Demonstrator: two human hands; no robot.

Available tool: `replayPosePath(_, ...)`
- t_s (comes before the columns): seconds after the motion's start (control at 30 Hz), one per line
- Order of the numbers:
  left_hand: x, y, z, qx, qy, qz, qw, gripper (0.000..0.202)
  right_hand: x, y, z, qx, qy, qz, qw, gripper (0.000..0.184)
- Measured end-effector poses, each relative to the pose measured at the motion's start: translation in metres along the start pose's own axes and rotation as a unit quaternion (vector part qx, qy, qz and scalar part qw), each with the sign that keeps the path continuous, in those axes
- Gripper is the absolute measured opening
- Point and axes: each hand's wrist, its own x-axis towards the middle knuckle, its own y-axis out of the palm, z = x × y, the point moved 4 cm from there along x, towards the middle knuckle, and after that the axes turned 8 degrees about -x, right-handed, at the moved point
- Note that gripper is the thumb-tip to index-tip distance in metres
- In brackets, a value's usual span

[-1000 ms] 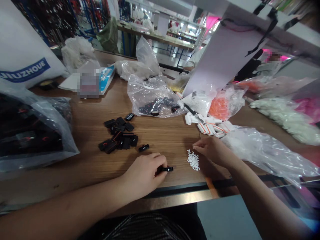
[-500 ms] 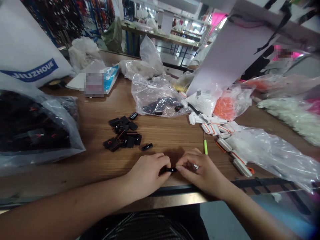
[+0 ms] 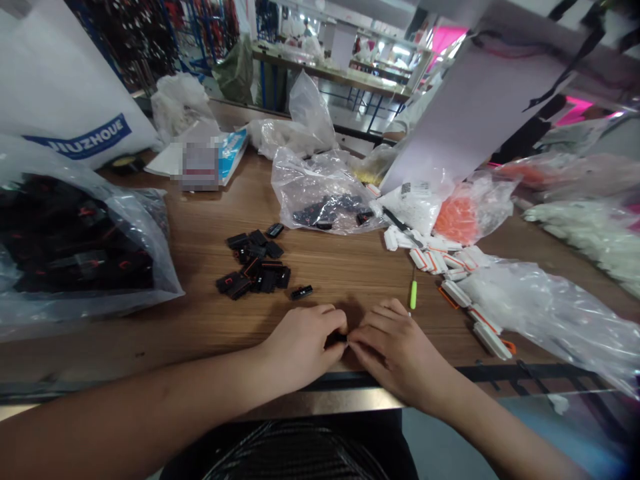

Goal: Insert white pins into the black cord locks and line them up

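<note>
Near the table's front edge, my left hand pinches a small black plastic piece between thumb and fingers, which cover most of it. My right hand has its thumb and fingertips pressed together at the right end of that piece. Whatever the right fingertips grip is too small to make out. Beyond my left hand lies a single black plastic part, and behind it is a loose pile of similar black parts, some with orange marks. A screwdriver with a yellow-green handle lies just beyond my right hand.
At left, a large clear bag holds many black parts. Another clear bag of black parts lies mid-table. White-and-orange parts spread at right beside a bag of orange pieces and a crumpled plastic bag.
My right fingertips have come closer against the black piece, so less of it shows. The white bit seen within my right hand earlier is now hidden. The whole view has shifted slightly.
</note>
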Motion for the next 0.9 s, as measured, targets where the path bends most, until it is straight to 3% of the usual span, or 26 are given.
replayPosePath(0.37,0.000,0.000,0.001,-0.004,-0.001,-0.007,1.000,0.009,-0.012,0.004,0.005,-0.107,-0.055,-0.017,0.993,0.019)
replayPosePath(0.57,0.000,0.001,0.002,0.001,0.022,-0.011,1.000,0.004,-0.014,0.006,-0.008,-0.036,0.017,-0.026,0.999,0.017)
replayPosePath(0.67,-0.002,-0.001,-0.002,0.005,0.027,-0.005,1.000,0.006,-0.013,0.008,-0.011,-0.018,0.018,-0.019,0.999,0.013)
replayPosePath(0.77,-0.003,-0.012,-0.010,0.040,0.056,-0.027,0.997,0.011,-0.011,0.008,-0.015,-0.007,0.016,-0.014,1.000,0.011)
replayPosePath(0.8,-0.002,-0.020,-0.012,0.060,0.074,-0.058,0.994,0.015,-0.010,0.008,-0.018,-0.011,0.019,-0.017,1.000,0.009)
replayPosePath(0.9,0.005,-0.038,-0.013,0.181,0.110,-0.105,0.972,0.018,-0.005,0.004,-0.029,-0.044,0.040,-0.023,0.998,0.009)
